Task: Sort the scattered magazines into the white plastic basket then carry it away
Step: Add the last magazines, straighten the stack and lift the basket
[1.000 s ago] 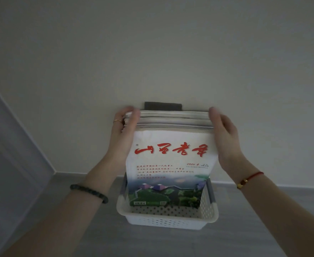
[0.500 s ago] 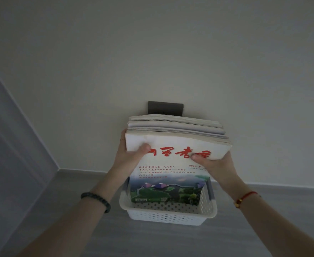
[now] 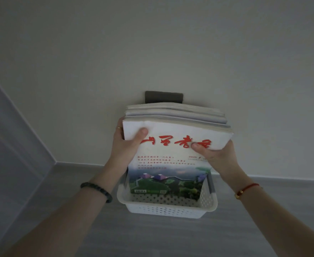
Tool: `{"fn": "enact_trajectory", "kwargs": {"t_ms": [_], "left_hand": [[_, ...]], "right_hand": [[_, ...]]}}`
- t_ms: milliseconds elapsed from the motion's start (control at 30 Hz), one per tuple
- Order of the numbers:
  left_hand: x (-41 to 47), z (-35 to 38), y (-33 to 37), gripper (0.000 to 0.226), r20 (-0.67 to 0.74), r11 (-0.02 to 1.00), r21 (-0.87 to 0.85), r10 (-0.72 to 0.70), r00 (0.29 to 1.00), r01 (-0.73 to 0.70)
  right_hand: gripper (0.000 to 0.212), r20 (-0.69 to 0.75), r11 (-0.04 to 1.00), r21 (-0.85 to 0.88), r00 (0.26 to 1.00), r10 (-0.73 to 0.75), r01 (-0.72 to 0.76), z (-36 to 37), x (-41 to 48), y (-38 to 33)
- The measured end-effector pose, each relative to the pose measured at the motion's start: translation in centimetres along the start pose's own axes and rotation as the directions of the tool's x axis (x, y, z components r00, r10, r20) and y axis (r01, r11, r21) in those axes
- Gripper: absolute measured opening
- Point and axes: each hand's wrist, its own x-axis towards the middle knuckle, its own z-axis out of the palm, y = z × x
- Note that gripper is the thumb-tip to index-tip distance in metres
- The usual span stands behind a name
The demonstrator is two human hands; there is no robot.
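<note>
**Both hands on the stack, stack in the basket**

Right now my left thumb [image 3: 141,133] is pressed flat on the front cover near its top left corner, the rest of that hand's fingers wrapped round behind the stack, so my left hand [image 3: 123,145] is clamped on the magazines [image 3: 171,145]. Ring on one left finger at the stack's edge. My right thumb [image 3: 198,146] sits on the cover over the red title characters, right hand [image 3: 220,154] cupping the right edge from behind and below, also gripping the magazines. Stack stands upright, top leaning slightly toward me, upper edges fanned a bit to the right. Its lower end is down inside the basket [image 3: 168,210], white with perforated walls, which rests on the grey floor [image 3: 152,238]. Front cover: white upper part, red title, small text, a green landscape picture at the bottom. Dark bead bracelet [image 3: 96,191] on my left wrist, red cord [image 3: 247,189] with a gold bead on my right. Behind the stack, a dark rectangular thing [image 3: 164,97] against the pale wall [image 3: 152,43]; can't tell what it is. Grey panel [image 3: 7,145] at far left.
</note>
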Motion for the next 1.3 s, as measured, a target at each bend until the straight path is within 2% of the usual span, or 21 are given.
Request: {"fn": "enact_trajectory", "kwargs": {"t_ms": [100,200,233,300,367,467,567,667,767,867,967,1033,1167,1233,1300], "left_hand": [[-0.1,-0.1,0.3,0.075,0.034,1.000,0.023,-0.002,0.999,0.002],[-2.8,-0.9,-1.7,0.073,-0.002,0.999,0.035,-0.031,1.000,0.031],[-4.1,-1.5,-2.9,0.074,-0.067,0.994,0.068,-0.076,0.995,0.080],[-6.5,-3.0,-5.2,0.078,-0.214,0.944,0.195,-0.225,0.951,0.267],[-7.8,-4.2,-7.0,0.076,-0.247,0.850,0.248,-0.409,0.878,0.465],[-7.7,-4.1,-7.6,0.045,-0.119,0.801,0.120,-0.574,0.810,0.586],[-7.6,-3.1,-7.5,0.036,-0.087,0.779,-0.091,-0.627,0.774,0.621],[-8.1,-2.7,-7.2,0.034,-0.114,0.745,-0.231,-0.659,0.743,0.626],[-9.9,-2.6,-6.9,0.030,-0.101,0.698,-0.341,-0.693,0.714,0.629],[-12.5,-3.0,-7.3,0.036,-0.104,0.690,-0.450,-0.671,0.734,0.567],[-16.0,-3.8,-7.3,0.048,-0.170,0.727,-0.481,-0.625,0.762,0.489],[-18.4,-4.6,-7.0,0.046,-0.223,0.745,-0.483,-0.612,0.758,0.460],[-23.2,-6.3,-6.9,0.040,-0.352,0.755,-0.532,-0.609,0.711,0.383],[-26.0,-7.4,-6.7,0.046,-0.392,0.749,-0.584,-0.599,0.698,0.314],[-28.8,-8.8,-6.5,0.051,-0.438,0.729,-0.634,-0.615,0.656,0.259]], "right_hand": [[0.047,0.073,0.999,-0.024,0.997,0.024,-0.022,-0.3,0.5,0.0],[0.048,0.113,0.998,-0.068,0.993,0.021,-0.013,-0.7,0.5,0.1],[0.048,0.110,0.997,-0.072,0.994,0.020,-0.012,-0.7,0.5,0.1],[0.047,0.102,0.998,-0.063,0.994,0.027,-0.020,-0.7,0.4,0.2],[0.043,0.094,0.998,-0.051,0.994,0.049,-0.045,-0.6,0.4,0.2],[0.040,0.076,0.997,-0.025,0.994,0.076,-0.074,-0.4,0.3,0.1],[0.037,0.072,0.996,-0.017,0.993,0.093,-0.093,-0.3,0.1,-0.1],[0.031,0.067,0.994,0.012,0.991,0.112,-0.113,-0.3,-0.2,-0.3],[0.035,0.092,0.992,0.005,0.988,0.125,-0.126,-0.3,-1.1,-0.6],[0.035,0.124,0.992,0.010,0.984,0.127,-0.129,-0.1,-2.3,-0.9],[0.035,0.203,0.990,0.014,0.970,0.135,-0.141,0.5,-4.3,-1.5],[0.038,0.238,0.989,0.007,0.961,0.144,-0.150,1.1,-6.0,-2.0],[0.038,0.307,0.988,0.002,0.940,0.146,-0.154,2.9,-9.3,-2.9],[0.038,0.371,0.987,0.006,0.917,0.149,-0.162,4.1,-10.9,-3.3],[0.039,0.435,0.984,0.020,0.888,0.151,-0.177,5.5,-12.5,-3.7]]}}
